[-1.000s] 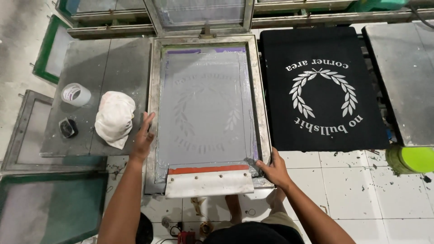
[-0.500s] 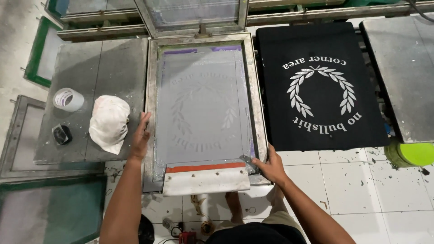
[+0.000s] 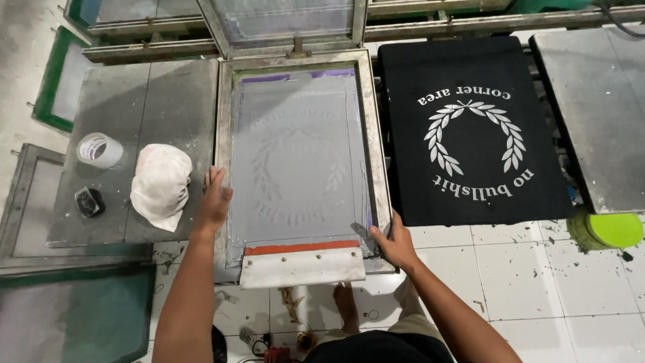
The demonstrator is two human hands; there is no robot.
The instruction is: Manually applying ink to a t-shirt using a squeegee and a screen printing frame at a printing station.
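Beside the printed black shirt (image 3: pixel 474 128), you are steadying the screen frame (image 3: pixel 300 158).
Left hand (image 3: pixel 213 202) is pressing flat, fingers spread, on its left rail; right hand (image 3: pixel 393 242) is pinching its near-right corner by the squeegee (image 3: pixel 302 263) — keep pressure even.

Your head view is evenly lit from overhead, moderately bright. Soft shadows only. Mild glare washes the floor at upper left of the frame. Focus is sharp at centre; slight wide-angle bending shows along the edges.
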